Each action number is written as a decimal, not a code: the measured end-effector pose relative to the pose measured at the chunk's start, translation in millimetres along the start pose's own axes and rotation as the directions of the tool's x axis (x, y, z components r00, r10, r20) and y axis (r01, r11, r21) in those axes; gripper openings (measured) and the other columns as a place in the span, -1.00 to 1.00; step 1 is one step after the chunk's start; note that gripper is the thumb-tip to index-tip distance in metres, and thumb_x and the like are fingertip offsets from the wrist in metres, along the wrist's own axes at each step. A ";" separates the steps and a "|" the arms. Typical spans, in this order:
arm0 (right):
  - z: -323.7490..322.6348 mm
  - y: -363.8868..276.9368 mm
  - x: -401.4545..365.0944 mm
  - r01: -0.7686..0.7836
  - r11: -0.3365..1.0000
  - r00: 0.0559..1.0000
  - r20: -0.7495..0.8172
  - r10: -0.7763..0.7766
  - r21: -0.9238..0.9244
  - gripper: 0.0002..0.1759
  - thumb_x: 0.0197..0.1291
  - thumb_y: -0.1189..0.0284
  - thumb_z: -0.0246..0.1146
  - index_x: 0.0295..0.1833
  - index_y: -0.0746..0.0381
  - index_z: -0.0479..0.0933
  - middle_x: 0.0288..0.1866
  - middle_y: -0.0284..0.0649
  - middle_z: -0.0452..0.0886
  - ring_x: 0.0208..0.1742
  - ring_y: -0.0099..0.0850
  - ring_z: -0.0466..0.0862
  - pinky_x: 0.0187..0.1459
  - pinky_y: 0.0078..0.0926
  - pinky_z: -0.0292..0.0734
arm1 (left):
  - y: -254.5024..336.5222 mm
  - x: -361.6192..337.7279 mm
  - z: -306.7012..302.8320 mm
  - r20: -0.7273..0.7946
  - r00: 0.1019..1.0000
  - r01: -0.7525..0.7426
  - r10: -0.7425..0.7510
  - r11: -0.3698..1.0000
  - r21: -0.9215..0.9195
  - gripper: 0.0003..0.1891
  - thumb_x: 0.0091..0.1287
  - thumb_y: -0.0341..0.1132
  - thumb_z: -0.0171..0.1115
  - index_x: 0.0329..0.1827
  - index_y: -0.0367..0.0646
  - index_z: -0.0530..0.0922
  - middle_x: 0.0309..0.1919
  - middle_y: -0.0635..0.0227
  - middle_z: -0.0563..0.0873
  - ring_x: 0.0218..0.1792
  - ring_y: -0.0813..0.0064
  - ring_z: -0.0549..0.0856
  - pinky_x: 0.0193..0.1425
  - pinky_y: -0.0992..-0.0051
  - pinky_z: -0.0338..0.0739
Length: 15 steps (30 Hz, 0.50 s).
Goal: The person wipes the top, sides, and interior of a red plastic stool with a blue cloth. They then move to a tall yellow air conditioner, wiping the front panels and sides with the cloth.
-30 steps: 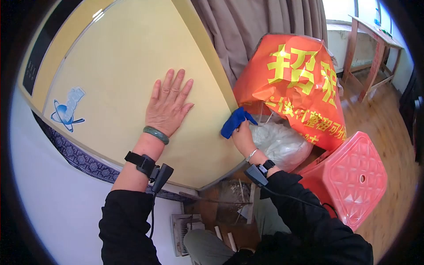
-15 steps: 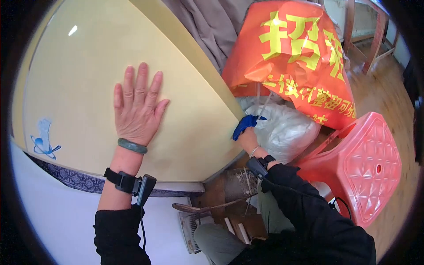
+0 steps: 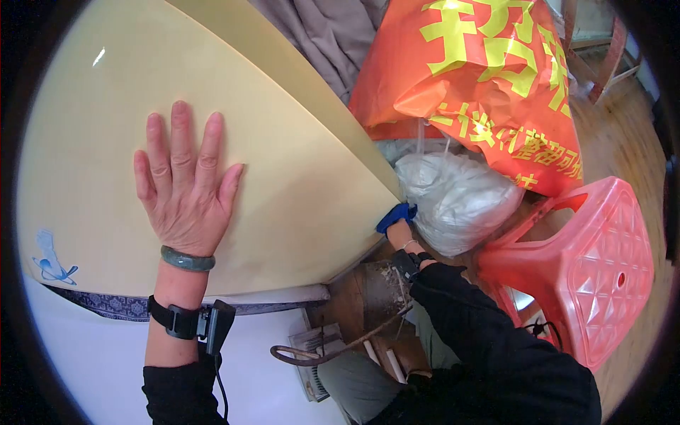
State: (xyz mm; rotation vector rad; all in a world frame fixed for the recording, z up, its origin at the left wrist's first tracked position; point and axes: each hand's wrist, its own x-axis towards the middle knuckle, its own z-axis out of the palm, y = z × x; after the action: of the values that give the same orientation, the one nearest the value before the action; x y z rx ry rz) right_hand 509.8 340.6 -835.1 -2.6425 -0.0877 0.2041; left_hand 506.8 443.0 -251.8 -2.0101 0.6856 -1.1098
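My left hand (image 3: 184,188) lies flat with fingers spread on a glossy cream-coloured panel (image 3: 276,163), a dark bangle around its wrist. At the panel's right edge, my right hand (image 3: 400,232) grips a bunched blue cloth (image 3: 397,217) against it. Most of the right hand's fingers are hidden by the cloth and the angle. A blue planet-like decal (image 3: 55,269) marks the panel's lower left corner. Just beyond the cloth sits a white translucent plastic bag (image 3: 460,202).
An orange sheet with yellow characters (image 3: 489,85) covers something behind the bag. A pink plastic stool (image 3: 602,276) stands to the right on the wooden floor. Grey-brown fabric (image 3: 322,42) hangs behind the panel. Below lie a curved stick (image 3: 319,360) and a vented grey object (image 3: 304,379).
The view has shifted a little. My left hand appears further left on the panel, still flat. My right hand with the blue cloth has moved slightly down along the panel's edge.
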 end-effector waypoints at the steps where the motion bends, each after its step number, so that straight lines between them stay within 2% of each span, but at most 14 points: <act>1: -12.4 -7.3 -7.2 -0.092 0.990 0.996 -0.011 0.094 0.106 -0.72 0.18 0.41 0.14 -0.15 0.41 0.60 -0.10 0.17 0.66 -0.12 0.11 0.63 0.01 -0.06 0.46 | 0.0 0.2 -0.2 -0.011 1.000 -0.004 0.004 1.000 0.000 -0.41 0.46 0.18 -0.12 0.53 0.33 0.23 0.56 0.43 0.18 0.57 0.25 0.11 0.61 0.21 -0.26; 3: -37.8 -20.5 -18.3 -0.252 0.920 0.961 -0.035 0.275 0.301 -0.71 0.19 0.41 0.13 -0.13 0.42 0.59 -0.10 0.18 0.66 -0.12 0.12 0.63 0.02 -0.06 0.47 | 0.3 -0.1 0.9 -0.022 1.000 -0.007 0.007 1.000 0.001 -0.41 0.46 0.18 -0.12 0.53 0.32 0.24 0.56 0.41 0.19 0.57 0.24 0.11 0.61 0.21 -0.26; 6: -59.9 -26.5 -22.2 -0.354 0.773 0.887 -0.075 0.457 0.527 -0.70 0.20 0.40 0.13 -0.11 0.43 0.57 -0.11 0.20 0.66 -0.11 0.13 0.63 0.03 -0.07 0.47 | -1.4 1.5 1.8 -0.078 0.996 -0.038 0.036 0.999 -0.024 -0.41 0.47 0.13 -0.07 0.53 0.21 0.26 0.57 0.32 0.15 0.58 0.21 0.05 0.60 0.21 -0.26; 8: -72.1 -27.2 -23.4 -0.361 0.672 0.838 -0.091 0.538 0.647 -0.69 0.20 0.40 0.13 -0.09 0.44 0.55 -0.11 0.21 0.66 -0.11 0.14 0.63 0.03 -0.07 0.47 | -0.4 1.3 1.2 -0.070 0.997 -0.044 0.043 0.999 -0.015 -0.41 0.48 0.13 -0.09 0.52 0.18 0.27 0.56 0.29 0.16 0.58 0.19 0.06 0.60 0.20 -0.25; 12: -93.2 -36.3 -28.6 -0.278 0.489 0.762 -0.121 0.637 0.827 -0.67 0.22 0.39 0.13 -0.06 0.46 0.52 -0.12 0.22 0.65 -0.10 0.16 0.62 0.05 -0.07 0.47 | -1.3 1.8 1.2 -0.099 0.994 -0.041 0.040 0.999 -0.007 -0.41 0.48 0.12 -0.10 0.52 0.15 0.28 0.56 0.26 0.16 0.58 0.17 0.06 0.60 0.18 -0.24; 15: -115.0 -46.0 -36.8 -0.210 0.378 0.764 -0.090 0.639 0.902 -0.65 0.23 0.39 0.12 -0.03 0.47 0.50 -0.13 0.24 0.65 -0.09 0.17 0.62 0.06 -0.08 0.48 | -1.3 0.9 0.1 -0.105 0.994 -0.046 0.042 0.999 -0.030 -0.42 0.48 0.11 -0.10 0.51 0.14 0.30 0.56 0.25 0.17 0.58 0.16 0.06 0.60 0.17 -0.24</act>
State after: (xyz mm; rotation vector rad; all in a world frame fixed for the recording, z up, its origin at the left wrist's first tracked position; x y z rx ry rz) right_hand 490.8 324.1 -708.4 -1.5410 0.7261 -0.1630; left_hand 507.5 443.2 -250.3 -1.9652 0.8022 -1.1910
